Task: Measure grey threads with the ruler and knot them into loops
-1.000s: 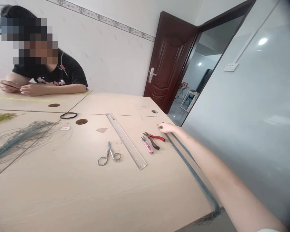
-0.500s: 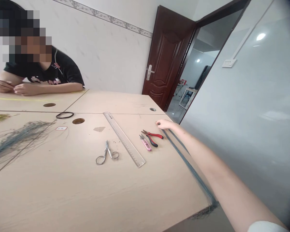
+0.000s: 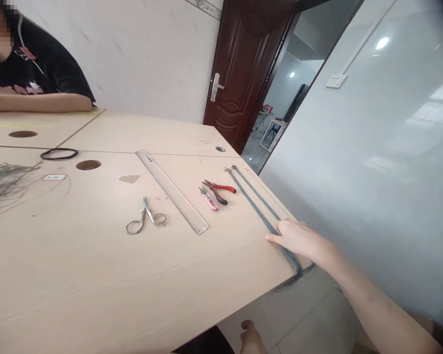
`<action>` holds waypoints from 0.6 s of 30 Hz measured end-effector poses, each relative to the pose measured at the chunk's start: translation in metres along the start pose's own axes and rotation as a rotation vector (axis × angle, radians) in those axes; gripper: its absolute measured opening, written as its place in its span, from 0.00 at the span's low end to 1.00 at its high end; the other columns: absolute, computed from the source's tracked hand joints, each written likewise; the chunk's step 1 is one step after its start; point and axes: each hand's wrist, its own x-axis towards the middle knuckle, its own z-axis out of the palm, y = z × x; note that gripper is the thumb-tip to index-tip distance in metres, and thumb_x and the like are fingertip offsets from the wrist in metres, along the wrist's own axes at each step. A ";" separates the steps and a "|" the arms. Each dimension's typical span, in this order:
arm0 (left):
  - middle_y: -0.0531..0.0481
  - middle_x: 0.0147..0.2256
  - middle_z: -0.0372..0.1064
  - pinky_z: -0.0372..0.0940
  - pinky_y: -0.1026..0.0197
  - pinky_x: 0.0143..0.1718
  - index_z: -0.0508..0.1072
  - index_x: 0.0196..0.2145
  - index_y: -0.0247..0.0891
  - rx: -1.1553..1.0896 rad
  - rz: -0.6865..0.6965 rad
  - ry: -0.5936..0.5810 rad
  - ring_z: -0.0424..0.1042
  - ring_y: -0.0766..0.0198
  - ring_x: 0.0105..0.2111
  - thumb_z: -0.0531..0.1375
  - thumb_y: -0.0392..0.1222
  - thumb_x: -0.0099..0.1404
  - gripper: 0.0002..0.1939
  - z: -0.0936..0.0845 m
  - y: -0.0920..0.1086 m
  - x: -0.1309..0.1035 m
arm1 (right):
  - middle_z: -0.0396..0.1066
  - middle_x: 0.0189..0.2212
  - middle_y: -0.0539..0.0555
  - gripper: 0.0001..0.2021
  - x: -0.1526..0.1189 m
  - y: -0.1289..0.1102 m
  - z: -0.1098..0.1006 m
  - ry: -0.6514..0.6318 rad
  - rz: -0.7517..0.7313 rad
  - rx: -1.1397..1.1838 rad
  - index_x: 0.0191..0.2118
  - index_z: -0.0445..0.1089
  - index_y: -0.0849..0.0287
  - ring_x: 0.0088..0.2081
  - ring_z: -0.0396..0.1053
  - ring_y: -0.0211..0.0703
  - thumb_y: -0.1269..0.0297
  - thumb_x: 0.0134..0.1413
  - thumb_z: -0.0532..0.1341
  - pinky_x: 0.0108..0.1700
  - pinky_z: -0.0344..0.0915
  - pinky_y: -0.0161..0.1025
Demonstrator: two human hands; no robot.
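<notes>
My right hand point(image 3: 295, 239) lies across two blue-grey strand bundles near the table's right edge. Its thumb stretches over the nearer bundle point(image 3: 251, 202), apart from the other fingers, which rest at the farther bundle point(image 3: 260, 194); the fingertips are partly hidden. Low in the picture, below the table edge, my left hand point(image 3: 250, 337) is partly in view, fingers slightly apart, with nothing visible in it. Left of the bundles are red-and-black pliers point(image 3: 220, 191) and pink thread snips point(image 3: 208, 199). A clear ruler point(image 3: 173, 192) and silver scissors point(image 3: 145, 216) lie farther left.
A person point(image 3: 47, 64) in a black shirt leans on the table's far left. Loose grey strands point(image 3: 3, 184), a black ring point(image 3: 59, 154), a small label point(image 3: 54, 177) and a cable hole point(image 3: 88, 165) are at the left. A brown door point(image 3: 239, 64) stands behind.
My right hand has let go of the bundles' far ends and moved back along them towards me. My left hand has come into view. The camera view has shifted.
</notes>
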 end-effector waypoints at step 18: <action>0.38 0.28 0.75 0.59 0.47 0.37 0.79 0.36 0.34 0.303 0.214 -0.321 0.72 0.50 0.31 0.56 0.38 0.64 0.12 -0.026 -0.002 -0.010 | 0.71 0.29 0.52 0.09 -0.057 0.017 0.037 0.148 0.104 0.337 0.26 0.66 0.57 0.33 0.69 0.44 0.67 0.57 0.53 0.33 0.60 0.37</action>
